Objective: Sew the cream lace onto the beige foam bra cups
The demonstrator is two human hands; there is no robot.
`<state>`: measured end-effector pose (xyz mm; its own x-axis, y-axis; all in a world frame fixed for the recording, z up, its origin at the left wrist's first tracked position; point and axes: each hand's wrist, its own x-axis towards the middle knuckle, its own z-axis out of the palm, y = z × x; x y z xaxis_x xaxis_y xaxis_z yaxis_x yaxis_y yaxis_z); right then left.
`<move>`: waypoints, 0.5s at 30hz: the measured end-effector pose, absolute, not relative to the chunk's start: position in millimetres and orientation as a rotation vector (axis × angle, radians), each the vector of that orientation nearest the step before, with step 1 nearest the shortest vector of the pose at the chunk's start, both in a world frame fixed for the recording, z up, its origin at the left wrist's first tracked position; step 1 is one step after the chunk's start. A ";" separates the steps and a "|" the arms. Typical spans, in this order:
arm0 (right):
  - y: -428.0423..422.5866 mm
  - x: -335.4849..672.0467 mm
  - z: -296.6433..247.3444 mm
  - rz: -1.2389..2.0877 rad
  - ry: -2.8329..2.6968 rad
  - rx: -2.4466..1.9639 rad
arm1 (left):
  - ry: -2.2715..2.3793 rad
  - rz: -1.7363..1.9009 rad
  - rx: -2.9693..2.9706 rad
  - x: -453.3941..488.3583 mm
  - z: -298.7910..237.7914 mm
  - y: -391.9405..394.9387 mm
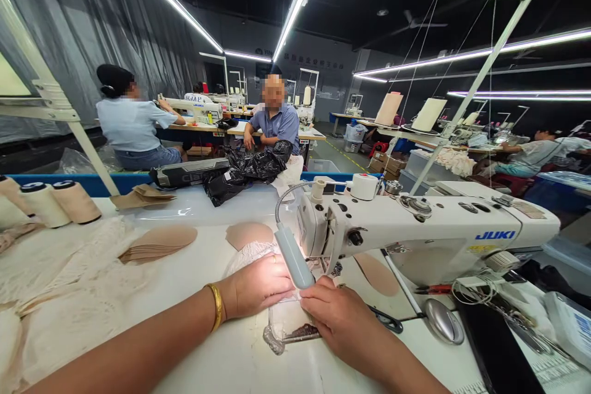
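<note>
A white lace fabric piece [249, 253] lies under the needle end of a white sewing machine [392, 228]. My left hand [263, 286], with a gold bangle at the wrist, has its fingers together on the lace, left of the presser foot. Close to the needle area, my right hand [339, 314] is closed, its thumb and fingers at the near edge of the same fabric. A grey lamp [295, 255] on a bendable neck lights the spot and hides the needle and some fingertips. Beige cut pieces [249, 235] lie just behind the lace.
Stacked beige pieces [159, 243] and loose lace [60, 295] lie left, near thread cones [76, 202]. To the right are a silver oval object [443, 321], black scissors handles [388, 320] and a black flat object [498, 345]. A black plastic bag [249, 172] sits behind; people sit beyond.
</note>
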<state>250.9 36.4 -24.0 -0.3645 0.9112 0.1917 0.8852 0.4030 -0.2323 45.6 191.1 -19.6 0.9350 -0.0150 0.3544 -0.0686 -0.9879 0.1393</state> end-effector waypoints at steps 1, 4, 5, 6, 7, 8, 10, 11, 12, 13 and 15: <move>36.1 251.0 -24.3 0.122 -2.380 -1.570 | -0.053 0.520 2.951 45.0 -19.8 190.8; 35.6 251.8 -26.2 0.100 -2.393 -1.554 | -0.042 0.503 2.964 43.1 -20.9 189.4; 35.5 252.1 -27.1 0.098 -2.393 -1.546 | -0.041 0.509 2.961 42.5 -21.4 189.0; 35.5 252.4 -27.8 0.099 -2.392 -1.537 | -0.042 0.516 2.954 42.1 -21.9 188.8; 35.6 252.6 -28.4 0.101 -2.388 -1.529 | -0.046 0.522 2.947 41.9 -22.3 188.7; 35.7 252.6 -28.7 0.107 -2.383 -1.521 | -0.049 0.529 2.941 42.0 -22.5 188.9; 36.0 251.9 -28.7 0.120 -2.370 -1.511 | -0.045 0.545 2.932 42.6 -22.3 189.6; 36.0 251.1 -28.6 0.124 -2.362 -1.512 | -0.036 0.553 2.931 43.1 -21.8 190.0; 36.1 250.3 -28.8 0.125 -2.352 -1.518 | -0.025 0.562 2.932 43.6 -21.2 190.4; 36.2 249.4 -29.5 0.123 -2.340 -1.524 | -0.013 0.572 2.938 43.8 -20.5 190.6; 37.0 248.2 -33.7 0.100 -2.315 -1.534 | 0.015 0.593 2.951 43.4 -19.3 189.7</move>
<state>248.2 37.0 -33.7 -0.3457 0.9024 0.2570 0.8769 0.4082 -0.2538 43.4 189.7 -19.3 0.9226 0.0357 0.3842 -0.0158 -0.9914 0.1301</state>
